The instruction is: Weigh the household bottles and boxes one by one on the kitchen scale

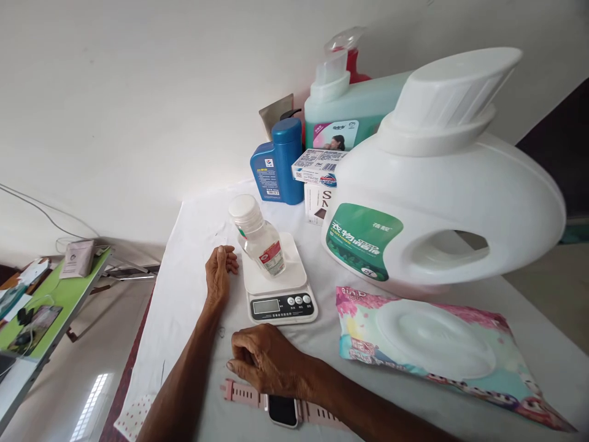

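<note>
A clear bottle with a white cap and a red label stands on the plate of a white kitchen scale. The scale's small display looks blank. Beside the scale's left edge, my left hand rests on the cloth with its fingers curled in, and no object shows in it. My right hand lies in front of the scale, closed in a loose fist with nothing visible inside. Just below that hand, a smartwatch with a pink strap lies on the table, partly covered by my wrist.
A large white detergent jug and a wipes pack occupy the right side. Behind the scale are a blue bottle, stacked boxes and a green-tinted jug. A lower green table stands at left.
</note>
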Motion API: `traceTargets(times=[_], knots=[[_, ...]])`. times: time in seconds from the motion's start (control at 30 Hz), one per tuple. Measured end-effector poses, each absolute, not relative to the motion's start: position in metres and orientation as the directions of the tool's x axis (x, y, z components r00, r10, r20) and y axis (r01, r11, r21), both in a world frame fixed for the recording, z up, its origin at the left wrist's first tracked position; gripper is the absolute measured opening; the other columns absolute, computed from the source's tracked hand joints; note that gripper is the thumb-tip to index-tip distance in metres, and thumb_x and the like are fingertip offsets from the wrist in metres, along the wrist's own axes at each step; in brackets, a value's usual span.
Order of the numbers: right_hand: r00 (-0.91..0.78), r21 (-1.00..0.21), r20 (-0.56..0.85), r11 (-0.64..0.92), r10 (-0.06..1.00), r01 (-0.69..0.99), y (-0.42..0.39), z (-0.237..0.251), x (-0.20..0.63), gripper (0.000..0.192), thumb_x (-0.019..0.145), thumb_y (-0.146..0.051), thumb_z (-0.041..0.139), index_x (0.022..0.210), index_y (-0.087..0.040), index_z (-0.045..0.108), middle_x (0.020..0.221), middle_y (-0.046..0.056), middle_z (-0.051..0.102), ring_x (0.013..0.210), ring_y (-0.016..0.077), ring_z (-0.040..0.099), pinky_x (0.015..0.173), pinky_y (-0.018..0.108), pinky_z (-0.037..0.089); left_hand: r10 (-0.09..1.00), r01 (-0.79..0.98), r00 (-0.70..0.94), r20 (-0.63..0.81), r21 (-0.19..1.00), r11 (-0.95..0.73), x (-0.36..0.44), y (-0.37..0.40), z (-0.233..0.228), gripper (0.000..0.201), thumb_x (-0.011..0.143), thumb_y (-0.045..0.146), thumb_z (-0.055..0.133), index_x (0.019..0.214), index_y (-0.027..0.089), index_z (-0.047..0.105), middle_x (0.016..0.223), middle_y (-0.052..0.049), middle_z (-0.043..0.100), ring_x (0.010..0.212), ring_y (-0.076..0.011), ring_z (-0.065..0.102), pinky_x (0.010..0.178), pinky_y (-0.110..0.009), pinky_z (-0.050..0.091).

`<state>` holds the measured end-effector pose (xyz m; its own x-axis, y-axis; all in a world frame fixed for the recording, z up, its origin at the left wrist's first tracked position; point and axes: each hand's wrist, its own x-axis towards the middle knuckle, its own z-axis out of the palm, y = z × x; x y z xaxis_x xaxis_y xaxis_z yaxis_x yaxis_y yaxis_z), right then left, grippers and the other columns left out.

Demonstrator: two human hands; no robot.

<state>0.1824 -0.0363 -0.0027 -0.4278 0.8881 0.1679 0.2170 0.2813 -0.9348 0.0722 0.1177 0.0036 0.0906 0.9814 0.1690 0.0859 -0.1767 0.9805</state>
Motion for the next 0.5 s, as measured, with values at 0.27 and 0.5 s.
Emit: traceTargets(times=[0.27, 0.5], knots=[[-0.417, -0.932, 0.16, 0.275, 0.895, 0.234, -0.0365, -0.0038, 0.1815, 0.027, 0.081, -0.02, 0.071, 0.07, -0.021, 0.047, 0.067, -0.005, 0.058, 0.059, 0.0085, 0.048, 0.059, 0.021, 0.032, 0.971, 0.183, 0.127, 0.203, 0.957, -0.224, 0.0734, 0.1145, 0.0049, 0.054, 0.098, 0.069, 0.054, 0.081, 0.018, 0.062, 0.077, -0.003, 0.064, 0.061, -0.0111, 0.057, 0.056, -0.024, 0.047], [-0.413, -0.932, 0.179, 0.288, 0.893, 0.219, -0.0367, -0.005, 0.1824, 0.026, 0.083, -0.021, 0.07, 0.071, -0.021, 0.047, 0.067, -0.005, 0.058, 0.059, 0.0084, 0.048, 0.059, 0.021, 0.032, 0.971, 0.187, 0.136, 0.195, 0.958, -0.219, 0.0727, 0.116, 0.0011, 0.056, 0.097, 0.072, 0.051, 0.091, 0.018, 0.065, 0.079, -0.004, 0.063, 0.061, -0.012, 0.056, 0.056, -0.025, 0.046]])
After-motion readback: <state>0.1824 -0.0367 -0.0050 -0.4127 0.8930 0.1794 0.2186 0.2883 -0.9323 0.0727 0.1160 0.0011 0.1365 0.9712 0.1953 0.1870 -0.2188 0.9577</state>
